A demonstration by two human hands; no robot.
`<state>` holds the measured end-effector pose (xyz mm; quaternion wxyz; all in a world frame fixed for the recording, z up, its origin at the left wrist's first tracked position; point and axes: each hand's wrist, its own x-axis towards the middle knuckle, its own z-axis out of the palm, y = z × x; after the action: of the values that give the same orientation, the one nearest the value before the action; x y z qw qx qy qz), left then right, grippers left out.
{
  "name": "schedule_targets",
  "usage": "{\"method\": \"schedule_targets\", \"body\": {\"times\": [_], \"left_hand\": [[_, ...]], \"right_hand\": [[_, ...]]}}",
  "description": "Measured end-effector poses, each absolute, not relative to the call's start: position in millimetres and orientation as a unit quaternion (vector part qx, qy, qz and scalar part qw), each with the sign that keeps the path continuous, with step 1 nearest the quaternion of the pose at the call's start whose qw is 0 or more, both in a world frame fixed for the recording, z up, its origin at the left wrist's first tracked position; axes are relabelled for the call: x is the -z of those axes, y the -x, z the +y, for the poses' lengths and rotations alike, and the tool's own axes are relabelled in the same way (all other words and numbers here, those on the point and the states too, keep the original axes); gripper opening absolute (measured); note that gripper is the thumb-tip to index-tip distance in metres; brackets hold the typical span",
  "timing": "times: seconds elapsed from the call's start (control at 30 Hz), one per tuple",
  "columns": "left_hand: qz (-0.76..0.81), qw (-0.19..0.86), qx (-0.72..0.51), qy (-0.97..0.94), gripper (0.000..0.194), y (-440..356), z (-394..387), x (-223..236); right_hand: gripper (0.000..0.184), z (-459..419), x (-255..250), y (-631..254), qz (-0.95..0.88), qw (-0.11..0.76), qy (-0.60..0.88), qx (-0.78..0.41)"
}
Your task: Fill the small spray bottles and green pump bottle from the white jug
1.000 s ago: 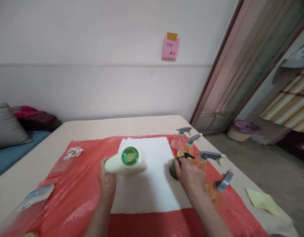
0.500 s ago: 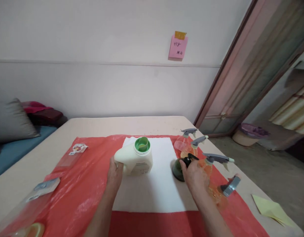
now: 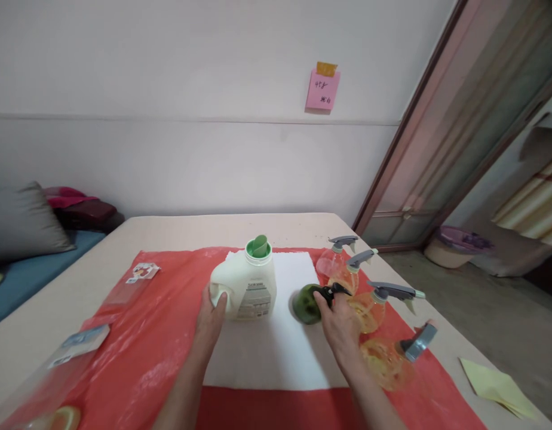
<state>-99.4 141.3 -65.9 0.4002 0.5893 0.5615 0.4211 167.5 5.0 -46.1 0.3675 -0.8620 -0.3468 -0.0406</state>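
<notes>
A cream-white detergent jug point(image 3: 249, 289) with a green pouring spout in its uncapped mouth stands on a white cloth point(image 3: 258, 364). My left hand point(image 3: 212, 313) is wrapped round the jug's handle on its left side. To the right, a dark green pump bottle point(image 3: 306, 303) with a black pump head is tipped over the cloth, its base toward the jug. My right hand point(image 3: 339, 322) grips it by the neck, fingers closed just below the pump. Whether the bottle's base touches the cloth I cannot tell.
Several clear spray bottles point(image 3: 368, 312) with grey trigger heads line the right side of the red plastic sheet point(image 3: 159, 346). Yellow notepaper point(image 3: 495, 382) lies at the table's right edge. Clear packages point(image 3: 79, 352) lie at left. A pink note point(image 3: 323, 89) is taped to the wall.
My right hand has moved left with the pump bottle, which is now tilted with its base toward the jug. The jug has turned slightly and sits more upright, showing its label.
</notes>
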Motion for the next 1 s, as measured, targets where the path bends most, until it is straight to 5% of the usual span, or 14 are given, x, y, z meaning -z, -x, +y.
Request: {"method": "schedule_targets", "body": {"times": [0.3, 0.43, 0.53, 0.83, 1.0], "left_hand": [[0.563, 0.419, -0.354, -0.618, 0.037, 113, 126, 27], [0.433, 0.541, -0.25, -0.677, 0.043, 121, 101, 2], [0.348, 0.639, -0.154, -0.669, 0.022, 116, 84, -4], [0.386, 0.635, -0.371, -0.557, 0.044, 38, 52, 32], [0.356, 0.552, -0.38, -0.651, 0.043, 25, 46, 38]], "right_hand": [[0.052, 7, 45, -171, -0.312, 0.499, 0.809, -0.003], [0.05, 7, 43, -171, -0.305, 0.515, 0.801, -0.021], [0.049, 8, 42, -169, -0.308, 0.518, 0.798, -0.029], [0.055, 10, 40, -163, -0.322, 0.523, 0.788, -0.029], [0.054, 10, 39, -167, -0.332, 0.526, 0.782, -0.039]]}}
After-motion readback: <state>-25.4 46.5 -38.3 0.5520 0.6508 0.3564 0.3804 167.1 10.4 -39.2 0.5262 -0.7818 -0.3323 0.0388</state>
